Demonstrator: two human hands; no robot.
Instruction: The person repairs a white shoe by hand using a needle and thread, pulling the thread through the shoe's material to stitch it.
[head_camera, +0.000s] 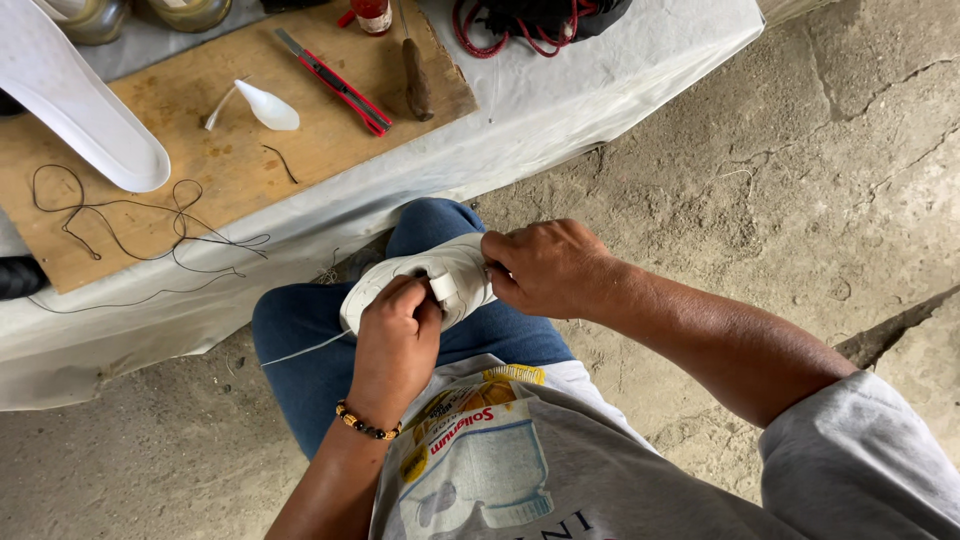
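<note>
Grey T-shirt (640, 470) with a yellow-and-blue print, blue jeans (310, 350), and 1 beaded bracelet (366, 424) of black and amber beads.

Probably a cobbler's workshop: insole (85, 105), thread (120, 225), cutter (335, 82) on workboard (230, 170).
</note>
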